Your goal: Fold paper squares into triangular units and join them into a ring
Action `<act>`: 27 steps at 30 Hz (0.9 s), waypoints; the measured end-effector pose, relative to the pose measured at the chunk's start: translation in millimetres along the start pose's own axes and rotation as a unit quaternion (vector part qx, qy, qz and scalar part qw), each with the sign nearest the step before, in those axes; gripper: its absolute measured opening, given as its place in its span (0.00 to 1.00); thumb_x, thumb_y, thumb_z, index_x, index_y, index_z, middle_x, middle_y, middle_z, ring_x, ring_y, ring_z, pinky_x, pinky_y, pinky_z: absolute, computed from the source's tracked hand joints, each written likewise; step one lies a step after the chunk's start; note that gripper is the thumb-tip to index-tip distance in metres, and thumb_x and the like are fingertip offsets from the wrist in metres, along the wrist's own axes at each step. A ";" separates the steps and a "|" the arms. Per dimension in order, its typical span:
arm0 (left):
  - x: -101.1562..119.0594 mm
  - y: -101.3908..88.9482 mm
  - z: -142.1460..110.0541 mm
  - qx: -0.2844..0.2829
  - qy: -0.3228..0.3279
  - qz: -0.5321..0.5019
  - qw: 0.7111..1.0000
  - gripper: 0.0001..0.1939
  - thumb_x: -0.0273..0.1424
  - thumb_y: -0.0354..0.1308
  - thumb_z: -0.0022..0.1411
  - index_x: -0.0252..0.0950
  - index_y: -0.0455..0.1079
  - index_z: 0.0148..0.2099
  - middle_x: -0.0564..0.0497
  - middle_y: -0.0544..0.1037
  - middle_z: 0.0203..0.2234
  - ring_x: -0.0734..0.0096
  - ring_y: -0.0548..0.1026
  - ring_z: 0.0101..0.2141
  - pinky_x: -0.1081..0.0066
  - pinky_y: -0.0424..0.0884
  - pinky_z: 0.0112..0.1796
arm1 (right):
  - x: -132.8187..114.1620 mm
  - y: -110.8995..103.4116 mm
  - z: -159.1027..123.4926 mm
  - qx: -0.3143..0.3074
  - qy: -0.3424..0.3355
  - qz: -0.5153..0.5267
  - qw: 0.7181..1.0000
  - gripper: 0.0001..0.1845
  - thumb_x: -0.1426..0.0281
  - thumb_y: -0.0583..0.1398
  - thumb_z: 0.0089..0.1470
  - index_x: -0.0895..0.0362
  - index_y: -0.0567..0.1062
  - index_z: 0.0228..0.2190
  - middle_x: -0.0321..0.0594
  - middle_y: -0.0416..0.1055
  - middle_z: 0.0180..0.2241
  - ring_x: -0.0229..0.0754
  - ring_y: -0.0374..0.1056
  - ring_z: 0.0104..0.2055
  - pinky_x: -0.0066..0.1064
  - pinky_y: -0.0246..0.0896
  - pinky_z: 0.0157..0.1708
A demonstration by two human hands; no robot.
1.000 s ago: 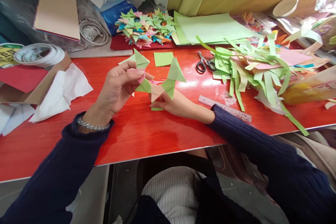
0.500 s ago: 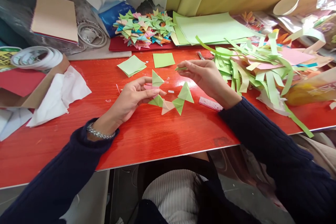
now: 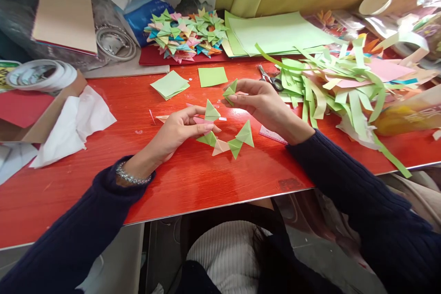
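The paper chain [image 3: 225,140] of folded green and pink triangles lies on the red bench [image 3: 193,179], its end pinched in the left hand's [image 3: 179,131] closed grip. The right hand [image 3: 262,101] pinches a separate green folded piece [image 3: 230,89] just above; the fingers hide part of it.

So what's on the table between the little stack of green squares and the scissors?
In the head view, one loose green paper square lies flat between the stack and the scissors.

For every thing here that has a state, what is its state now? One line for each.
Left hand: holds one end of the paper chain, which lies partly on the table.
Right hand: pinches a folded green piece, lifted.
Scissors: lying, partly hidden.
Green squares: stacked, unfolded.
Folded pieces pile: heaped.
Tape roll: lying flat.
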State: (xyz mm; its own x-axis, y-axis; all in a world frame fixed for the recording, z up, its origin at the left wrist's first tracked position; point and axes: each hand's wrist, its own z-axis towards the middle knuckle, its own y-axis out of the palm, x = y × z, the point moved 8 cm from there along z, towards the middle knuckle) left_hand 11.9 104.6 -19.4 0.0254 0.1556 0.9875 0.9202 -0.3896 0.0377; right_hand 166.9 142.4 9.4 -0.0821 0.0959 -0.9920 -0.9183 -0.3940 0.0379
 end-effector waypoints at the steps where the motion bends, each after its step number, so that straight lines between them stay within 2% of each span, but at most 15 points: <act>1: -0.3 -0.1 0.0 0.001 0.000 0.000 1.000 0.15 0.33 0.66 0.55 0.36 0.71 0.45 0.49 0.83 0.33 0.70 0.81 0.36 0.73 0.74 0.38 | -1.8 -1.1 -0.6 0.011 -0.008 -0.018 1.000 0.07 0.70 0.64 0.49 0.59 0.77 0.33 0.37 0.73 0.38 0.35 0.69 0.41 0.31 0.65 0.48; 5: 0.6 0.3 -0.5 0.004 0.009 -0.001 1.000 0.16 0.34 0.66 0.55 0.36 0.71 0.45 0.50 0.82 0.31 0.70 0.81 0.36 0.74 0.74 0.38 | -4.2 -5.4 -1.2 0.040 -0.023 -0.052 0.998 0.06 0.73 0.61 0.50 0.57 0.78 0.33 0.35 0.74 0.39 0.33 0.69 0.40 0.28 0.65 0.44; 8: 2.2 1.5 -0.9 0.006 0.014 0.005 1.000 0.14 0.34 0.66 0.55 0.36 0.72 0.44 0.50 0.82 0.30 0.69 0.81 0.36 0.73 0.74 0.37 | -1.1 -4.8 0.9 0.034 -0.013 -0.007 0.999 0.07 0.72 0.60 0.51 0.57 0.77 0.33 0.35 0.73 0.35 0.30 0.67 0.32 0.26 0.65 0.38; 11: 3.8 2.7 -1.2 0.008 0.017 0.010 1.000 0.13 0.33 0.66 0.55 0.37 0.72 0.43 0.51 0.82 0.30 0.71 0.80 0.34 0.74 0.73 0.36 | 0.0 -0.7 2.6 0.017 0.000 0.028 0.999 0.08 0.71 0.61 0.51 0.59 0.75 0.35 0.36 0.72 0.33 0.31 0.68 0.31 0.27 0.65 0.37; 15: 4.6 1.7 -0.9 0.018 0.018 0.015 1.000 0.14 0.34 0.66 0.55 0.37 0.72 0.43 0.52 0.82 0.28 0.74 0.79 0.32 0.77 0.72 0.34 | -4.9 1.6 0.9 0.017 -0.012 -0.036 0.999 0.09 0.66 0.62 0.52 0.59 0.73 0.34 0.35 0.69 0.29 0.30 0.67 0.29 0.27 0.65 0.34; 20: 3.6 0.3 -0.7 0.025 0.015 0.023 0.999 0.14 0.34 0.66 0.55 0.37 0.72 0.43 0.52 0.82 0.29 0.75 0.78 0.31 0.76 0.72 0.35 | -5.1 1.9 -1.2 0.015 -0.021 -0.098 0.995 0.19 0.71 0.65 0.49 0.57 0.70 0.44 0.29 0.66 0.26 0.30 0.65 0.26 0.26 0.62 0.29; 24: 2.0 -0.4 -1.1 0.029 0.011 0.024 0.999 0.15 0.35 0.66 0.55 0.37 0.71 0.44 0.52 0.81 0.29 0.73 0.79 0.32 0.74 0.73 0.37 | -3.7 0.1 -0.1 0.021 -0.012 -0.121 0.992 0.09 0.69 0.65 0.51 0.61 0.75 0.34 0.32 0.67 0.24 0.29 0.63 0.25 0.26 0.60 0.27; 27: 0.6 -1.4 -1.3 0.034 0.005 0.019 0.999 0.15 0.35 0.66 0.54 0.37 0.71 0.44 0.52 0.81 0.29 0.73 0.79 0.32 0.74 0.73 0.37 | -3.7 2.6 -1.0 0.008 -0.001 -0.120 0.993 0.12 0.63 0.62 0.55 0.62 0.76 0.32 0.33 0.66 0.21 0.29 0.62 0.23 0.25 0.59 0.25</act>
State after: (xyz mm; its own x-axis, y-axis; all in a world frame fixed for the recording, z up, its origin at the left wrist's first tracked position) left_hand 10.1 104.1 -18.7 0.0576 0.1330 0.9894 0.9432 -0.3320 -0.0103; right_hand 165.2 140.2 13.0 0.1398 0.1869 -0.9724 -0.9172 -0.3455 -0.1983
